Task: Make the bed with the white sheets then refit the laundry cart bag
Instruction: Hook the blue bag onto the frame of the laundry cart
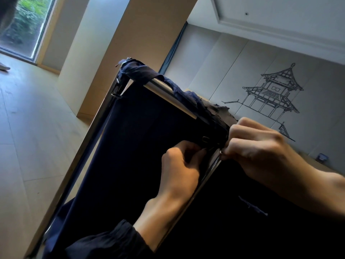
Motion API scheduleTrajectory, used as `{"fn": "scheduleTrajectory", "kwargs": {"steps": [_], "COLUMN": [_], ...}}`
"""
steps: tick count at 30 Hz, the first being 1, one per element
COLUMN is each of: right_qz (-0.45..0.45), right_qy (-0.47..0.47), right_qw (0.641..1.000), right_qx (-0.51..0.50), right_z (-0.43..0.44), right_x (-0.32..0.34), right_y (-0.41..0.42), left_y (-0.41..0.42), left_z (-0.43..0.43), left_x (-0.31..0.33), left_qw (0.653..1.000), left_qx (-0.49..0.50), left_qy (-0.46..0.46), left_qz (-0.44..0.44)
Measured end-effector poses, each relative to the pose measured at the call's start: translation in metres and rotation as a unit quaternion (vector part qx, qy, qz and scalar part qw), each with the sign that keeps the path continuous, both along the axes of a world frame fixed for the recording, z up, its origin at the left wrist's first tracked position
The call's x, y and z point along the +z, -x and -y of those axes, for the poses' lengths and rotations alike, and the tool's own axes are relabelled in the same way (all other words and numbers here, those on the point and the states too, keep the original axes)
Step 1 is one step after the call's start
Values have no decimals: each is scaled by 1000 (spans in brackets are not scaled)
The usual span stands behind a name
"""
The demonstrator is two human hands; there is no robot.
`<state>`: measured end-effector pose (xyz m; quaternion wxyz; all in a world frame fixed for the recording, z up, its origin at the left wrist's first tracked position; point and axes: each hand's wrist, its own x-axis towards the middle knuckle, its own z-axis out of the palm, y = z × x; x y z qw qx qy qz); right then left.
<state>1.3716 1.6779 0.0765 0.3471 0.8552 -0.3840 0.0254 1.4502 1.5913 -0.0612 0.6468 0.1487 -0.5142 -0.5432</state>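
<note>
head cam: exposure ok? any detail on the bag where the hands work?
Head view: strongly tilted; window bright, foliage still readable; bag crushed to near black, folds lost; glare on the rail; left hand and right hand, pinching the bag's corner, lit but slightly soft.

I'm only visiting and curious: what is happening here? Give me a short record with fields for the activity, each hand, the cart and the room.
activity: fitting a dark blue bag onto a metal cart frame
left hand: fingers curled, pinching the bag just below the near top corner
right hand: fingers curled, gripping the bag at that same corner
far corner: bag cloth bunched over the bar
room: pale wooden floor, window, tower drawing on the wall
bed: not in view
</note>
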Motion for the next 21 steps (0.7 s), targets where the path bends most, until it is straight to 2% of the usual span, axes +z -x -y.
{"fn": "scheduleTrajectory", "kwargs": {"steps": [5, 11, 21], "right_qz": [4, 22, -110], "right_qy": [-39, -15, 40], "right_qw": [999, 1000, 991], "right_qx": [-18, -9, -59], "right_z": [-4, -5, -6], "right_x": [4, 0, -8], "right_y": [-1, 0, -2], "left_y": [-5, -8, -10], "left_z": [1, 6, 5], "left_x": [6, 0, 4], "left_qw": [1000, 998, 997], "left_qx": [-23, -46, -68], "left_qy": [14, 48, 38], "left_qz": [0, 22, -11]}}
